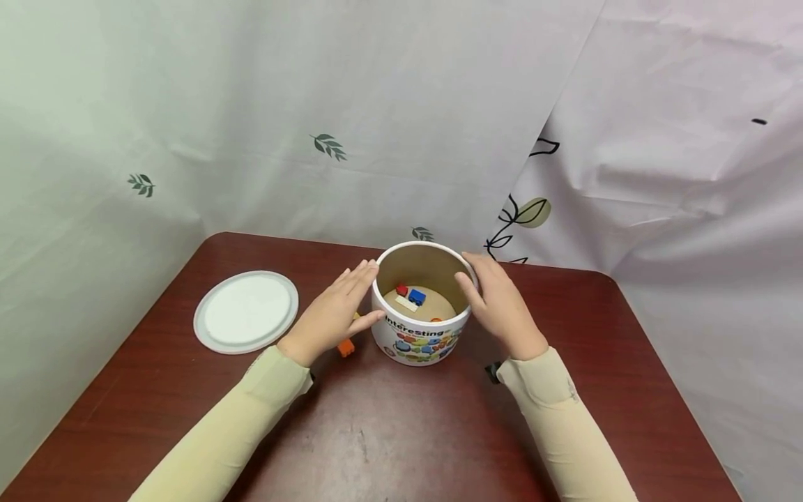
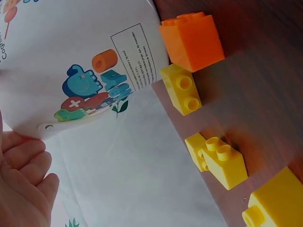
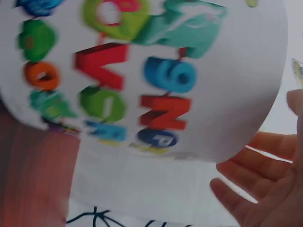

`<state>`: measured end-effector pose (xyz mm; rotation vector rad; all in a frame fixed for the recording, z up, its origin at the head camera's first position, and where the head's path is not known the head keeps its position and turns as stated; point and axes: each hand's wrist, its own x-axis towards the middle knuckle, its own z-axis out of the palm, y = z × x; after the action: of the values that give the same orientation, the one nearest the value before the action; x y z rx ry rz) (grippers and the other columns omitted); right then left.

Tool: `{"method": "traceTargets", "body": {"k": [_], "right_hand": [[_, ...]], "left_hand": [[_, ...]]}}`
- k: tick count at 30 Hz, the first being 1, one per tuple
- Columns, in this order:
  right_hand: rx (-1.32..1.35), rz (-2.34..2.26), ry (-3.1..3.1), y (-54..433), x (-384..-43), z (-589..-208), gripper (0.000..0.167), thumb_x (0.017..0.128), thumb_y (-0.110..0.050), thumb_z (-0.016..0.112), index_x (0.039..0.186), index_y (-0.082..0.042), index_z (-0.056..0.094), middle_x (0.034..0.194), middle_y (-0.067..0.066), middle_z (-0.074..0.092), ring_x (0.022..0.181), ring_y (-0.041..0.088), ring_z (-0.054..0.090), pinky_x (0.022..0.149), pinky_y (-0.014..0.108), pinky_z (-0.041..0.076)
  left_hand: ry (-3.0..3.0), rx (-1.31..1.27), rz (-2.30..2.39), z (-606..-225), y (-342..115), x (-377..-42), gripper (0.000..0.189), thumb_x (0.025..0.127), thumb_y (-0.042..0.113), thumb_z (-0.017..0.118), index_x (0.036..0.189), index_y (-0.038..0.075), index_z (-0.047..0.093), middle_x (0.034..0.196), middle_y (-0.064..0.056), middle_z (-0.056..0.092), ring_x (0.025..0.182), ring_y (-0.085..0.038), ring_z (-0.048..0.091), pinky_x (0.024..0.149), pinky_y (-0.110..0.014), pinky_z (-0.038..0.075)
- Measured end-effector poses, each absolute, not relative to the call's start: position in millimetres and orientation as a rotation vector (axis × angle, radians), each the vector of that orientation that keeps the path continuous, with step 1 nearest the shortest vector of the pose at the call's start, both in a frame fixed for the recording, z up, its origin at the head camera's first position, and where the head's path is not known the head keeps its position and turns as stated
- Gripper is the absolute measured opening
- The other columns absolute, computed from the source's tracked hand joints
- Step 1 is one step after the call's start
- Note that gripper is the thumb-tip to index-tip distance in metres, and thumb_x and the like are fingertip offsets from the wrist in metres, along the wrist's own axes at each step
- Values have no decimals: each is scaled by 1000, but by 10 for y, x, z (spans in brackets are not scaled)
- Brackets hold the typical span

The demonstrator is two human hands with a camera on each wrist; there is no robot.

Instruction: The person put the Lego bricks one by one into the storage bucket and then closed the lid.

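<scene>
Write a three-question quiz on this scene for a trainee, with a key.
1. Which hand is nearer the round white lid?
2. In the left wrist view, what colour are most of the loose blocks beside the tub? A) green B) yellow C) blue
3. True or false: the tub is empty.

Key:
1. The left hand.
2. B.
3. False; a blue piece lies inside, among others.

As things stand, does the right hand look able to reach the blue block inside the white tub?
Probably yes. The right hand is at the side of the white tub, whose top is uncovered, and nothing seems to lie over the blue block. It would likely go in from above.
</scene>
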<state>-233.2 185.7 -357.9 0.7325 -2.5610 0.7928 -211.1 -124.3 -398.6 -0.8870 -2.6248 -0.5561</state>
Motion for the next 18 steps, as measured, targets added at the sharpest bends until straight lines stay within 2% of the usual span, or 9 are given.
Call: {"method": "traceTargets", "body": {"k": [4,8,12,18], "right_hand": [[773,701,-2676,1939,-2279,-3671,61,106,-33,53,153,4,39,156,22,41,148,36,32,122,50,25],[798,579,-2698,1984,-2228,-3747,71,105,-39,52,158,2,28,163,20,30,153,34,21,124,51,20],[774,475,-2698,1990,-2193,-3798,79,104,-52,46,161,-2,21,166,16,23,155,32,16,125,52,15],[729,427,-2726,1994,-2157,-3856,80,103,-53,47,162,-4,20,167,13,22,154,32,17,125,52,12]], "left_hand": [[-2611,-896,-547,-4000,-1257,-2118,79,97,39,69,155,-3,36,160,-17,37,151,-28,28,123,-49,24],[-2620,-905,-548,-4004,-1276,-2121,79,97,39,68,156,-2,35,161,-16,36,152,-28,27,122,-50,25],[-2640,-902,-535,-3987,-1317,-2131,77,98,40,66,157,1,34,162,-13,35,152,-26,26,123,-49,22],[-2628,-869,-540,-3945,-1443,-2105,71,98,34,68,156,5,39,158,-13,41,150,-29,33,122,-54,23]]}}
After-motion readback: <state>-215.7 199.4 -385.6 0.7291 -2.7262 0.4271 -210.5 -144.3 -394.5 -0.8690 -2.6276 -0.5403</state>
